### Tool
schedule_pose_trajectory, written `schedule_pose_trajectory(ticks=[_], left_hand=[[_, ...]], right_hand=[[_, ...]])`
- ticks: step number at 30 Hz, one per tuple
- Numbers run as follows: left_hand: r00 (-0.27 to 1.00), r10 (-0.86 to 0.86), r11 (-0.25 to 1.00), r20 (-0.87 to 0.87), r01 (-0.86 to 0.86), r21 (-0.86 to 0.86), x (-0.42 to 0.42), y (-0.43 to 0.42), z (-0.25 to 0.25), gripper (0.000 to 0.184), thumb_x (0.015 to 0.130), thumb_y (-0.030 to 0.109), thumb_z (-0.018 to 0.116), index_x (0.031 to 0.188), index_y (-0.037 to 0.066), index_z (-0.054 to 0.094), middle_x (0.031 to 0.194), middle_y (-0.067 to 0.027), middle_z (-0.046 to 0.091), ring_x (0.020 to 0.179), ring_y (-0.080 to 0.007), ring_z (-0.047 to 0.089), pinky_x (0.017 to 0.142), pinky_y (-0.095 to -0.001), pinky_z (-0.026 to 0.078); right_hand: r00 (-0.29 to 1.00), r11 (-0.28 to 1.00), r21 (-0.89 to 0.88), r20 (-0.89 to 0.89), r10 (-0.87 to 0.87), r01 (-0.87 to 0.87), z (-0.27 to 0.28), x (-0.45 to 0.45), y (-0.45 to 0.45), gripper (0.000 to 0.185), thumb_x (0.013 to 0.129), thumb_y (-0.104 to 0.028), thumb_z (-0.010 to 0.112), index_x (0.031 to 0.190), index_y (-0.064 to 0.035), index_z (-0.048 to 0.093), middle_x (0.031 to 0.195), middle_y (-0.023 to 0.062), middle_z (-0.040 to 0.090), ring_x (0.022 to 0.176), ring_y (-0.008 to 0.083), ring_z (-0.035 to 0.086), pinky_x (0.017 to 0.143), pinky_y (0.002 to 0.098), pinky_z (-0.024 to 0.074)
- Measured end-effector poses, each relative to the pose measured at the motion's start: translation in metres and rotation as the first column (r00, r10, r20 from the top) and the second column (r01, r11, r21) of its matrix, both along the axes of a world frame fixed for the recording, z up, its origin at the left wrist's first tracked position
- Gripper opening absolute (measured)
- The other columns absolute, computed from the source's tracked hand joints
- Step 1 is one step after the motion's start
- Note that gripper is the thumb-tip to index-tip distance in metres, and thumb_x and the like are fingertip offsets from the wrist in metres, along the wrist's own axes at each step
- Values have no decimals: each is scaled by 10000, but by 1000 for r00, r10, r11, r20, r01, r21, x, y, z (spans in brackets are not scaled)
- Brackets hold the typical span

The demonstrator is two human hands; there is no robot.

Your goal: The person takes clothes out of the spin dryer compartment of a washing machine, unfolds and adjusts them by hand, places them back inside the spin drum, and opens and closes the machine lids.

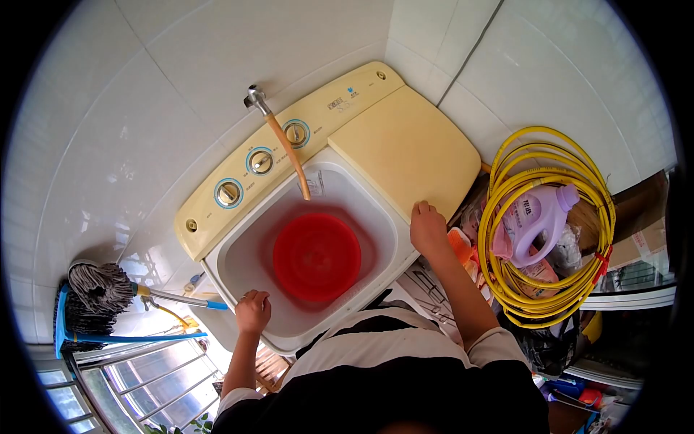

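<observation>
A cream twin-tub washing machine [289, 155] stands against the tiled wall, its left tub open. Inside that tub sits a round red basin [316, 257]. An orange hose [288, 153] hangs from a metal tap over the tub. My left hand [253, 312] is at the tub's lower left rim, fingers curled; whether it grips anything is not clear. My right hand [429, 228] rests at the lower edge of the closed cream lid [405, 152] on the right, fingers bent, their tips partly hidden.
Coiled yellow hose [520, 311] and a purple detergent bottle [542, 220] are at the right, beside bags and boxes. At the left stand a grey mop [101, 288] and a blue-framed brush [61, 325]. A barred window [159, 380] shows at the lower left.
</observation>
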State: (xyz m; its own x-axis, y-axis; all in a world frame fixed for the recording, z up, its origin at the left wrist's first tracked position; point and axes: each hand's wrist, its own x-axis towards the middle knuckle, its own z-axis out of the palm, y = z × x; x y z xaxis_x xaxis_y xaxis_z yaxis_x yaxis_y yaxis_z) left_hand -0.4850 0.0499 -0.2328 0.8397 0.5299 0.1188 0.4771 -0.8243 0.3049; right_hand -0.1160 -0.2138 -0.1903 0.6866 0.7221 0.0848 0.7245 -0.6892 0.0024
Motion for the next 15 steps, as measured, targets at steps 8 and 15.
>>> schedule_pose_trajectory(ticks=[8, 15], left_hand=[[1000, -3, 1000, -10, 3, -2, 0, 0, 0, 94, 718, 65, 623, 791, 113, 655, 764, -66, 628, 714, -277, 624, 620, -401, 519], [1000, 4, 1000, -16, -4, -6, 0, 0, -2, 87, 727, 74, 623, 793, 117, 660, 768, -70, 629, 715, -283, 625, 626, -404, 518]], right_hand=[[1000, 1000, -1, 25, 2, -2, -3, 1, 0, 336, 676, -6, 604, 1001, 78, 598, 986, 180, 552, 889, 301, 587, 704, 360, 531], [999, 1000, 20, 33, 15, -15, -3, 1, 0, 333, 677, -6, 600, 998, 81, 596, 976, 184, 551, 875, 303, 589, 691, 362, 529]])
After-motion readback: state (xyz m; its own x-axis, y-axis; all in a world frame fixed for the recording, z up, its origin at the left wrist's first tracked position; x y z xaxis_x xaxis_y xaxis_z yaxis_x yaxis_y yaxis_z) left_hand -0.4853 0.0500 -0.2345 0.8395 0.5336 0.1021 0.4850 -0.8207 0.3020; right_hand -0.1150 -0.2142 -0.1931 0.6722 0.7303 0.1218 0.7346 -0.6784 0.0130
